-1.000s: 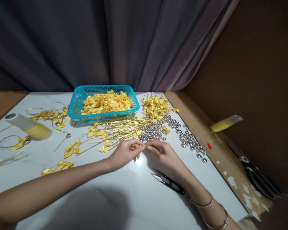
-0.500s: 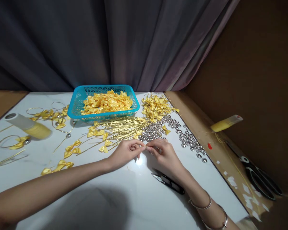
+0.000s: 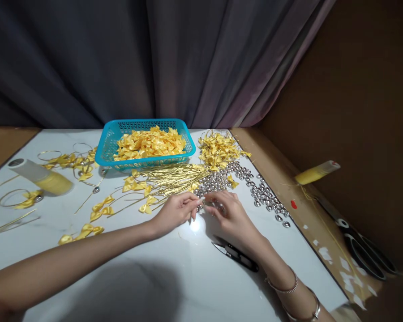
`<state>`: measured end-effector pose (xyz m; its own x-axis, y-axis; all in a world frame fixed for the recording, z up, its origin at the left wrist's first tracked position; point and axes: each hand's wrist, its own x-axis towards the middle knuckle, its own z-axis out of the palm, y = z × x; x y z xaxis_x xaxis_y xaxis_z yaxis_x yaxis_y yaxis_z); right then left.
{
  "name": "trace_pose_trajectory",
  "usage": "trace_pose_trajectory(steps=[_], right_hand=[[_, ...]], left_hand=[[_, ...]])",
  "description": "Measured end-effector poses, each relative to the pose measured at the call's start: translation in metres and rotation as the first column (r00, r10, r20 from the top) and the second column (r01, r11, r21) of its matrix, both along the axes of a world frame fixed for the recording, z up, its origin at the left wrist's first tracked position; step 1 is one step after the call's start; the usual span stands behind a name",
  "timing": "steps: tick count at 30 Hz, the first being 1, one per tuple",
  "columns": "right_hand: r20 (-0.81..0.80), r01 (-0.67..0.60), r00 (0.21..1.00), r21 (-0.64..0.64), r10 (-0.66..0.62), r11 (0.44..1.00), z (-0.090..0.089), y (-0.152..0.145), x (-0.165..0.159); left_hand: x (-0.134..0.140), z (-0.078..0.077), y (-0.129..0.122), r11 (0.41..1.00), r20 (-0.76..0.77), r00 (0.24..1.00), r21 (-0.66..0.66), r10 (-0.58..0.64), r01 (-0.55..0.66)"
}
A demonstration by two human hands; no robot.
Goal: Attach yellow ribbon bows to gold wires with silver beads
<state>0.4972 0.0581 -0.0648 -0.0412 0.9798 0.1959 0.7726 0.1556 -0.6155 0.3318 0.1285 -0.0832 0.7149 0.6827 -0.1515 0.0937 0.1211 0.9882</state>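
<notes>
My left hand is closed in a pinch over the middle of the table; whatever its fingertips hold is too small to make out. Facing it, my right hand has thumb and index finger parted, the index tip close to the left fingertips. No object shows clearly between those right fingers. Just beyond both hands lie silver beads and a bundle of gold twist ties. Yellow ribbon bows are scattered left of the hands. Black thread snips rest under the right wrist.
A blue basket of yellow bows stands at the back, beside a heap of tied bows. Yellow thread spools stand left and lie right. Large scissors and paper scraps lie on the right-hand board.
The right thumb and index finger have parted from their pinch at the left fingertips. The left hand stays almost in place, still pinched.
</notes>
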Motion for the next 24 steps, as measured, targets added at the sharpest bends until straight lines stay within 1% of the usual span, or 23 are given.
trace_pose_trajectory(steps=[2,4,7,9,11,12,14,16,18,21,24], right_hand=[[-0.048,0.003,0.999,-0.014,-0.003,1.0,-0.003,0.0,0.0],[-0.056,-0.003,0.998,-0.019,0.001,1.0,-0.006,0.001,-0.001],[0.025,-0.016,1.0,-0.011,0.017,1.0,-0.006,0.002,-0.004],[0.086,-0.025,0.996,0.031,0.022,0.999,-0.003,0.002,-0.004],[0.139,-0.033,0.99,0.116,0.017,0.993,-0.001,0.001,-0.002],[0.162,-0.04,0.987,0.162,0.013,0.986,0.0,0.001,-0.001],[0.21,-0.056,0.978,0.24,0.004,0.969,0.003,0.0,0.0],[0.262,-0.078,0.965,0.301,-0.004,0.951,0.005,-0.002,0.0],[0.333,-0.132,0.943,0.342,0.011,0.93,0.006,-0.004,-0.001],[0.45,-0.249,0.891,0.363,0.065,0.898,0.007,-0.007,-0.005],[0.51,-0.299,0.857,0.361,0.082,0.883,0.006,-0.008,-0.006]], left_hand=[[0.0,0.0,0.001,0.999,0.017,1.0,-0.033,-0.006,0.006],[0.001,0.001,0.001,0.999,0.024,1.0,-0.048,-0.017,0.018],[0.0,0.003,0.001,0.997,0.034,0.999,-0.061,-0.04,0.042],[-0.001,0.005,0.001,0.996,0.045,0.998,-0.078,-0.047,0.05],[-0.002,0.006,0.004,0.993,0.068,0.996,-0.103,-0.057,0.063],[-0.003,0.006,0.005,0.989,0.081,0.994,-0.121,-0.08,0.089],[-0.004,0.005,0.008,0.966,0.109,0.978,-0.17,-0.179,0.195],[-0.005,0.005,0.011,0.915,0.147,0.94,-0.224,-0.308,0.335],[-0.004,0.004,0.012,0.863,0.206,0.9,-0.267,-0.384,0.429],[-0.002,0.001,0.012,0.823,0.263,0.885,-0.336,-0.385,0.458],[-0.002,-0.002,0.013,0.825,0.251,0.902,-0.372,-0.352,0.426]])
